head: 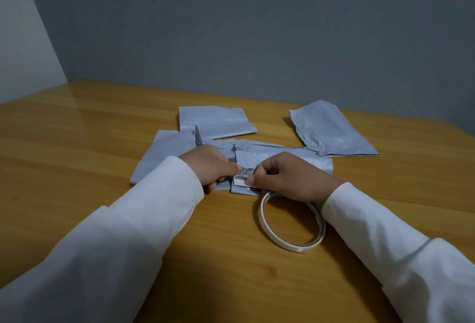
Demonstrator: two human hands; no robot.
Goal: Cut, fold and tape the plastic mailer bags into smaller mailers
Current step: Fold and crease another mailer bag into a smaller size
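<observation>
Several grey plastic mailer pieces lie on the wooden table [90, 142]. A small folded mailer [259, 159] sits under my hands. My left hand [208, 165] and my right hand [285, 176] meet over its near left corner, and each pinches one end of a short clear tape strip [243, 173] with a white backing. A scissors blade [198, 138] sticks out beyond my left hand; the hand hides the handles, and I cannot tell if it holds them. The white tape roll [293, 222] lies flat under my right wrist.
A larger grey piece [164, 153] lies to the left under my left hand. Another folded piece [216, 122] lies behind it, and a crumpled mailer [334, 132] at the back right. A grey wall stands behind the table's far edge.
</observation>
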